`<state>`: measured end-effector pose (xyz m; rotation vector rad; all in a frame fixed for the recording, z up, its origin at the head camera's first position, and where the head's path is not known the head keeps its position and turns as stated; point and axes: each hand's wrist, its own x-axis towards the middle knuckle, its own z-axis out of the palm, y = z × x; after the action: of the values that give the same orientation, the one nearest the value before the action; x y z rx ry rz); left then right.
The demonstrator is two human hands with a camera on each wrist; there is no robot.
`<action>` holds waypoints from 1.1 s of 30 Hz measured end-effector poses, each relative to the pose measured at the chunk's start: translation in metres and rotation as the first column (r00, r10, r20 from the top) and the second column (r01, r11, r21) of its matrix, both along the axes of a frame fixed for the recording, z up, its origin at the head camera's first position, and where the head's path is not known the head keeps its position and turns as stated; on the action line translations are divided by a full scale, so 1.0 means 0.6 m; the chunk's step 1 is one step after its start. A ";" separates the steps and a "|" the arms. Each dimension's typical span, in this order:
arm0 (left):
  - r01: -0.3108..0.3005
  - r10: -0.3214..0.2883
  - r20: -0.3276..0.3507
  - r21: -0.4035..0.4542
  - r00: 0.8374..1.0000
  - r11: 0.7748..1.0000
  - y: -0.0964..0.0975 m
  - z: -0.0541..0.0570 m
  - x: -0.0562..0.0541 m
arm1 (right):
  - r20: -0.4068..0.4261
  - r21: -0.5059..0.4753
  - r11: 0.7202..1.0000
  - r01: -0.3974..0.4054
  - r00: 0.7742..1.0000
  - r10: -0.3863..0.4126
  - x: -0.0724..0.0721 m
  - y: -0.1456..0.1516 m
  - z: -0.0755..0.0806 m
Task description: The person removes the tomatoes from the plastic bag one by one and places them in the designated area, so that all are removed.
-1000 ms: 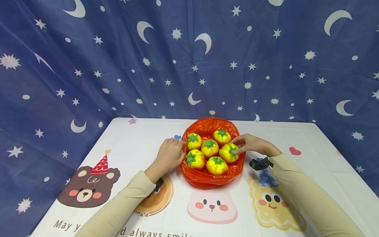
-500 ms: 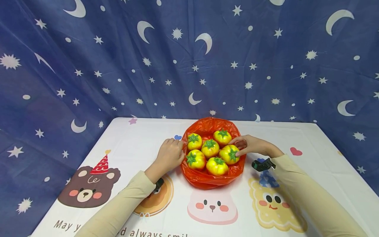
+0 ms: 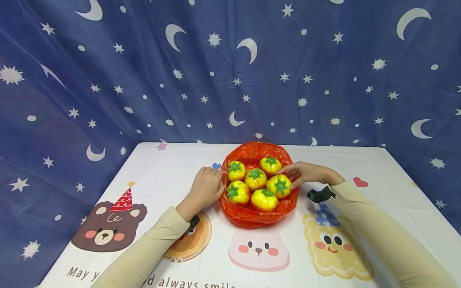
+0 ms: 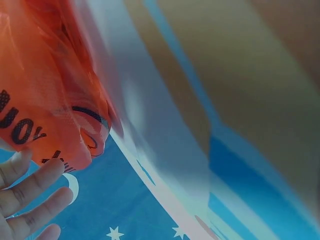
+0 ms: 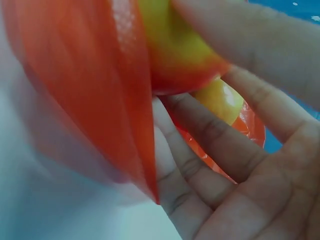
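A red plastic bag point(image 3: 252, 222) stands on the table with its mouth rolled wide. Several yellow-red tomatoes point(image 3: 264, 200) with green star-shaped tops sit inside. At the bag's left rim, my left hand point(image 3: 206, 185) pinches the plastic; the left wrist view shows its fingers beside the bag's printed side point(image 4: 50, 110). My right hand point(image 3: 309, 174) reaches over the right rim, its loosely bent fingers and thumb spread around the rightmost tomato point(image 3: 278, 186). In the right wrist view the thumb point(image 5: 260, 45) overlaps that tomato point(image 5: 185, 60), and the other fingers extend below it, some tips hidden.
The table's white cloth point(image 3: 173, 164) bears printed cartoon faces, hearts and lettering. Behind it hangs a dark blue curtain point(image 3: 201, 112) with moons and stars. Dark straps point(image 3: 320, 195) sit at the wrists below the beige sleeves point(image 3: 374, 228).
My right thumb has slid back from the top of the rightmost tomato to its edge, and the fingers have spread wider. The left hand stays at the bag's rim.
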<state>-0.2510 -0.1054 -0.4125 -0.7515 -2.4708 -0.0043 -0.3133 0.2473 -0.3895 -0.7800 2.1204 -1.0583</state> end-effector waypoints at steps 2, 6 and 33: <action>0.002 -0.002 -0.004 -0.001 1.000 1.000 0.000 0.000 0.000 | -0.007 0.010 1.000 0.005 1.000 -0.005 -0.001 -0.001 0.001; 0.003 -0.003 -0.010 -0.001 1.000 1.000 0.000 -0.001 -0.001 | -0.024 0.014 1.000 0.012 1.000 -0.011 -0.001 -0.002 0.002; -0.009 0.009 0.008 -0.010 1.000 1.000 0.000 0.000 0.000 | -0.150 0.040 0.989 0.142 0.980 -0.134 0.010 0.008 0.017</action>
<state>-0.2509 -0.1055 -0.4124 -0.7460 -2.4838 0.0080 -0.3074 0.2518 -0.3793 -0.7142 2.3462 -1.0419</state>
